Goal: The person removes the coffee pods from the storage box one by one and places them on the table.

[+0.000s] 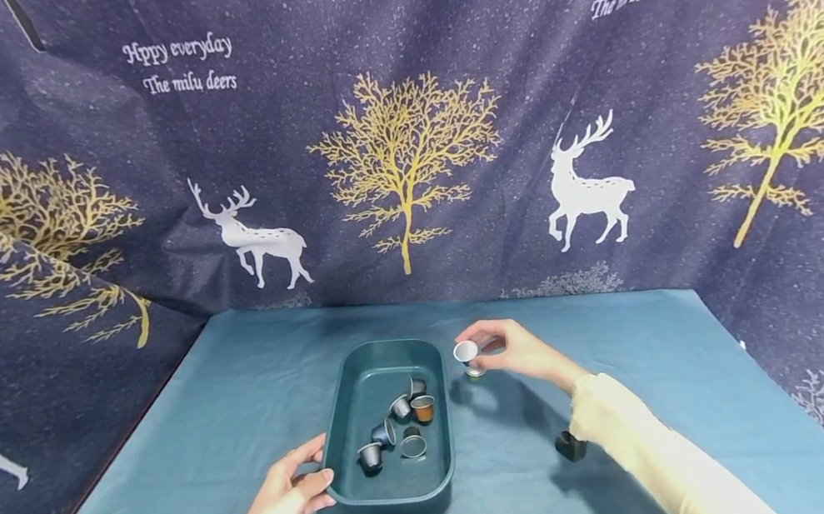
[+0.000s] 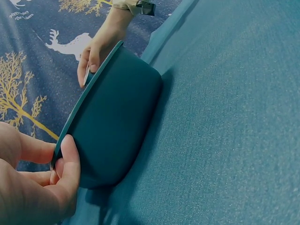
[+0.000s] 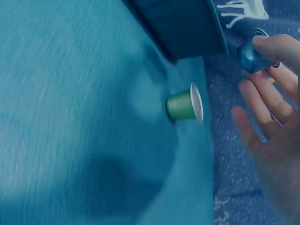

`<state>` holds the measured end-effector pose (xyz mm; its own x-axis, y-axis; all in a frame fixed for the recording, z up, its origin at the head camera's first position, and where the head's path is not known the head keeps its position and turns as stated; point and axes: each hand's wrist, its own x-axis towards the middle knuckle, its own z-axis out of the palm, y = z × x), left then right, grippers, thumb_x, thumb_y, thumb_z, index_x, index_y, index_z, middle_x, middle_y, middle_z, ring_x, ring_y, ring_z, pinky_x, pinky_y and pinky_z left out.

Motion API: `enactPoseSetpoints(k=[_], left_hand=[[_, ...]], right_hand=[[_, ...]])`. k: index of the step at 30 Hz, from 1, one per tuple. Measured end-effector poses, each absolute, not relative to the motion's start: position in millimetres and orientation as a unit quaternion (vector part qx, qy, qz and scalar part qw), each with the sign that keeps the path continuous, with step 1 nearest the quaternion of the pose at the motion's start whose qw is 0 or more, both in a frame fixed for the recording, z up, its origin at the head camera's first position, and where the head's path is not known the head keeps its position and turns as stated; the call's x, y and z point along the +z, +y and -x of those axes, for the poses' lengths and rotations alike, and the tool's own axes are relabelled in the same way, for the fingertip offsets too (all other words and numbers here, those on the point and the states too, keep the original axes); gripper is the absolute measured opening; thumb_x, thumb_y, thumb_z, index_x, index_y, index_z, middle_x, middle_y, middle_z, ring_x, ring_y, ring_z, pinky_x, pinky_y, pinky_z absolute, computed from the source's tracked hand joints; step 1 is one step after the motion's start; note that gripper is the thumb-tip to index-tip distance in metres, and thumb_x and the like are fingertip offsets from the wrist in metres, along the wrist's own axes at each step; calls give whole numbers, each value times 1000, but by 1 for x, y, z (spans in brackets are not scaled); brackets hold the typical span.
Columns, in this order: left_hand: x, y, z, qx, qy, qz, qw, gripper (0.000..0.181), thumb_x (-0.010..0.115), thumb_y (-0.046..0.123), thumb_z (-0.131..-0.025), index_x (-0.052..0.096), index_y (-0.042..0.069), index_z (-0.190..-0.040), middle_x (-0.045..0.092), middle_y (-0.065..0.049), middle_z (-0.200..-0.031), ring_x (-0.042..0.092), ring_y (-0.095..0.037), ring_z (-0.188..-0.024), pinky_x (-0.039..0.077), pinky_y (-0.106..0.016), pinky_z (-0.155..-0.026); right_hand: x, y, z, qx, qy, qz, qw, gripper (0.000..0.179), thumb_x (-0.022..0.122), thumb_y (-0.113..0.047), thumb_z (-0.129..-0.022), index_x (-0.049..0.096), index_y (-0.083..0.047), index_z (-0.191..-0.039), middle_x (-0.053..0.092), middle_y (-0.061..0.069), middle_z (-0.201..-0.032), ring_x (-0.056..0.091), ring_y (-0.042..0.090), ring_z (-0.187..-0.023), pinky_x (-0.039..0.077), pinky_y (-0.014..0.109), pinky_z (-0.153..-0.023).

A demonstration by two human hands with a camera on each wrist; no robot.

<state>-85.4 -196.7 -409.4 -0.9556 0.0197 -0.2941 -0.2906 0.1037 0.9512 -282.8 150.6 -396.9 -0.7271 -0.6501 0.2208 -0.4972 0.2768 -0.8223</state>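
Note:
My left hand (image 1: 275,497) holds the near left corner of a dark green rectangular tub (image 1: 344,398). In the left wrist view its thumb and fingers pinch the rim (image 2: 75,110). My right hand (image 1: 520,350) is just beyond the tub's right side, above the table. Between its thumb and fingertips it pinches a blue coffee capsule (image 3: 253,57), whose pale lid faces my head camera. Below that hand, a green coffee capsule (image 3: 180,105) with a pale lid stands on the table. Several capsules lie in the tub, among them an orange one (image 1: 423,408) and a blue one (image 1: 383,433).
A blue-green cloth (image 1: 243,375) covers the table. Behind it hangs a dark blue curtain (image 1: 455,236) with deer and golden trees. A small black device (image 1: 570,446) sits at my right sleeve (image 1: 633,426).

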Motion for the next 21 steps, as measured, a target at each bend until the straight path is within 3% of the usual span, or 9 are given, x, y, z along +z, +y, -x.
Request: enactPoseSetpoints(k=[12, 15, 21], left_hand=[[-409, -198, 85, 667, 731, 83, 119, 61, 54, 8, -97, 30, -9, -150, 36, -17, -124, 57, -21, -95, 55, -32, -78], [-409, -198, 84, 667, 731, 80, 120, 61, 54, 8, -97, 30, -9, -150, 37, -17, -124, 58, -21, -95, 55, -31, -78], [-410, -198, 85, 665, 733, 82, 120, 61, 54, 9, -97, 30, -9, -150, 36, -16, -124, 58, -20, -95, 55, -32, -78]], right_hand=[[-408, 177, 289, -470, 817, 333, 35, 37, 74, -12, -87, 67, -13, -123, 72, 10, -107, 67, 13, -97, 56, 40, -87], [-413, 182, 291, -474, 819, 324, 32, 38, 75, -10, -87, 66, -7, -124, 72, 12, -106, 67, 14, -95, 56, 40, -85], [-419, 186, 292, -463, 836, 295, 22, 34, 76, -9, -85, 68, -9, -118, 72, 11, -100, 68, 16, -91, 57, 32, -82]])
